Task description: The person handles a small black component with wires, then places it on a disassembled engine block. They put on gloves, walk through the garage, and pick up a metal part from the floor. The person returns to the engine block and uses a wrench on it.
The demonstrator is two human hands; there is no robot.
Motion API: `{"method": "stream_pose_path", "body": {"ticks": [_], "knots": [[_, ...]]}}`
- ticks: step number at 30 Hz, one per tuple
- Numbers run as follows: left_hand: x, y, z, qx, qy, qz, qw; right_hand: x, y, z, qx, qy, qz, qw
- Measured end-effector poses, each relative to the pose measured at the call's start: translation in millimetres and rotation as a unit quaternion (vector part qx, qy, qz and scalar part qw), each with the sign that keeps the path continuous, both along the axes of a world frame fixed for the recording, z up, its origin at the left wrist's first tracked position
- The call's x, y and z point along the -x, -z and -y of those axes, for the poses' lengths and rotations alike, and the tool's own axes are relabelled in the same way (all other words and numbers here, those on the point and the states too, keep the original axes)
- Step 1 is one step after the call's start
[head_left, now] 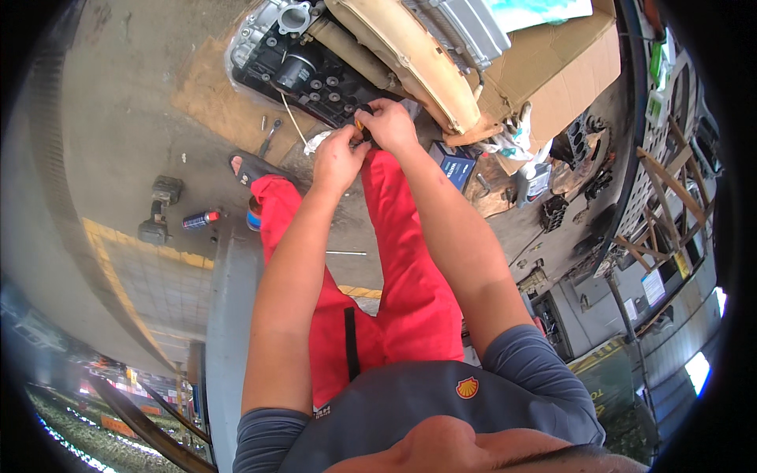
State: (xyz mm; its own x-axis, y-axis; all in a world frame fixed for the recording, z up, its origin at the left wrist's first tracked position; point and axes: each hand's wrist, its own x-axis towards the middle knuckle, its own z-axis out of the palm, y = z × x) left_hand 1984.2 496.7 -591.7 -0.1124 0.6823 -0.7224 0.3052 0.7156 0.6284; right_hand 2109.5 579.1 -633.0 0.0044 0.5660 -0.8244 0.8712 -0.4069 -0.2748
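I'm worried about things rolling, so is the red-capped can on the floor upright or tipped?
Tipped: the can lies on its side, body stretched along the floor, red cap pointing right in the picture.

Arms [289, 292] outstretched; left hand [337, 158] beside right hand [389, 126], both curled.

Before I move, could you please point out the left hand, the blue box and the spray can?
Left hand [337, 162]: head view, on the back of the hand.
Blue box [453, 165]: head view, on its side panel.
Spray can [196, 221]: head view, on its dark body.
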Motion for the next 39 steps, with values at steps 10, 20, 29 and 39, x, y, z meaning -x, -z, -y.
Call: {"method": "stream_pose_path", "body": {"ticks": [10,20,29,39], "knots": [[0,13,-4,-0.003,-0.038,-0.058,0.998,21,-43,-3,-0.090,-0.021,-0.041,0.995],[9,39,0,0.004,-0.032,-0.054,0.998,6,-106,33,-0.072,0.085,-0.090,0.990],[21,65,-10,0.146,0.001,0.179,0.973,-17,-98,69,-0.105,0.130,-0.127,0.978],[19,49,-53,0.258,0.108,0.168,0.945,-26,-98,87,-0.103,0.155,-0.125,0.975]]}}
